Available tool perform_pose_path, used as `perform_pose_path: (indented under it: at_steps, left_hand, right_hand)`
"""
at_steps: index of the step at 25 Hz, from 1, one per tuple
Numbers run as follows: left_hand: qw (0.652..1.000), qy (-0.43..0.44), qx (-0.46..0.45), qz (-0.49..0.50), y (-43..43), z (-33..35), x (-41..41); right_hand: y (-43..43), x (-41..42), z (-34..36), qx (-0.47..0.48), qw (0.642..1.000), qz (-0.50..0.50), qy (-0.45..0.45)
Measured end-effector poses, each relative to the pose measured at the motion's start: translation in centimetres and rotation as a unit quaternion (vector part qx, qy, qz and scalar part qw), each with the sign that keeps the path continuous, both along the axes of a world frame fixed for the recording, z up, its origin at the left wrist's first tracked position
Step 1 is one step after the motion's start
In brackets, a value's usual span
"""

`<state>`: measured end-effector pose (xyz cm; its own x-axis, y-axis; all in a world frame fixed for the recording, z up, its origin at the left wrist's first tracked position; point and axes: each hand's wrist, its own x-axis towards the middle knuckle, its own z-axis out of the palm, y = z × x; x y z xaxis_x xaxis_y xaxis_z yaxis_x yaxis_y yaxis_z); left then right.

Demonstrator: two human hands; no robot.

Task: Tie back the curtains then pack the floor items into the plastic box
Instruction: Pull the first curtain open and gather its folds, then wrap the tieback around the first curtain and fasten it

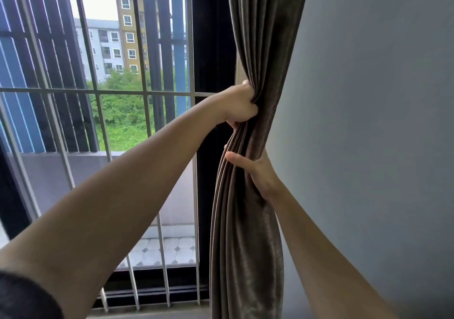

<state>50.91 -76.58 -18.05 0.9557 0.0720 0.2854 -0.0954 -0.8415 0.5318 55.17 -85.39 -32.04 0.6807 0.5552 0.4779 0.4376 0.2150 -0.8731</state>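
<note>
A: Where does the curtain sit in your view?
B: The brown-grey curtain point(248, 220) hangs right of centre and runs from the top edge of the frame to the bottom edge. It is gathered into a narrow bunch of vertical folds, tightest a little above mid-frame. The grey wall point(368, 122) is just to its right and the dark window frame point(208, 61) to its left.
A: And your left hand?
B: Your left hand point(239, 105) reaches in from the lower left on a long bare arm. It is closed round the bunch at its narrowest point, with the fingers curled into the fabric.
A: Your right hand?
B: Your right hand point(258, 173) comes up from the lower right and holds the curtain just below the left one. Its thumb point(232, 158) lies across the front of the folds. The other fingers go behind the cloth, so you cannot see them.
A: Do your hands touch?
B: No, a short stretch of folds shows between them.
A: What else is around you?
B: White window bars point(145, 92) fill the left half of the frame. Through them you see blocks of flats point(127, 31) at upper left with green trees point(122, 107) beneath them. Pale patterned tiles point(169, 250) cover the balcony floor at lower centre. A dark sleeve point(22, 296) sits in the bottom-left corner.
</note>
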Motion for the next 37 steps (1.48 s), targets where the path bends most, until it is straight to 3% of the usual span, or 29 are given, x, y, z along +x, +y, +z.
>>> perform_pose_path:
  at_steps: [6,8,10,11,13,14,16,18,24,29,35,37]
  left_hand:
    - [0.998,-0.004,-0.052,-0.037,-0.7,-0.2,0.0]
    - [0.991,-0.024,-0.110,-0.066,0.0,-1.2,-0.5]
    - [0.962,-0.043,-0.237,-0.129,1.2,-3.4,-1.0]
    - [0.931,-0.055,-0.325,-0.155,1.7,-5.0,-0.9]
    - [0.875,-0.080,-0.463,-0.120,2.3,-8.8,0.5]
    - [0.873,-0.082,-0.476,-0.060,2.4,-11.1,1.6]
    - [0.919,-0.033,-0.388,0.057,1.9,-16.1,3.7]
    - [0.954,0.020,-0.285,0.096,0.9,-20.7,5.5]
    - [0.964,0.097,-0.196,0.149,-2.1,-27.3,10.0]
    - [0.941,0.135,-0.269,0.156,-2.5,-30.1,13.2]
    - [0.880,0.161,-0.446,0.038,-2.1,-31.0,13.3]
    - [0.870,0.158,-0.467,0.013,-0.6,-29.8,11.3]
  right_hand:
    - [1.1,-0.3,-0.1,0.016,0.995,-0.086,-0.039]
    - [0.2,0.1,-0.2,0.002,0.994,-0.092,-0.053]
    - [-1.8,1.1,0.0,-0.009,0.995,-0.074,-0.064]
    - [-3.0,1.8,0.1,-0.008,0.996,-0.070,-0.058]
    - [-5.2,3.4,0.2,0.001,0.996,-0.082,-0.035]
    - [-6.2,4.1,0.2,0.005,0.995,-0.090,-0.036]
    - [-8.0,5.2,0.6,-0.002,0.994,-0.094,-0.053]
    - [-9.8,6.0,1.0,-0.006,0.995,-0.083,-0.059]
    - [-13.6,8.4,1.9,-0.012,0.997,-0.064,-0.045]
    - [-15.6,9.6,2.5,-0.046,0.995,-0.079,-0.039]
    - [-16.0,10.0,2.9,-0.059,0.995,-0.066,-0.041]
    - [-15.4,9.9,2.7,-0.061,0.996,-0.046,-0.041]
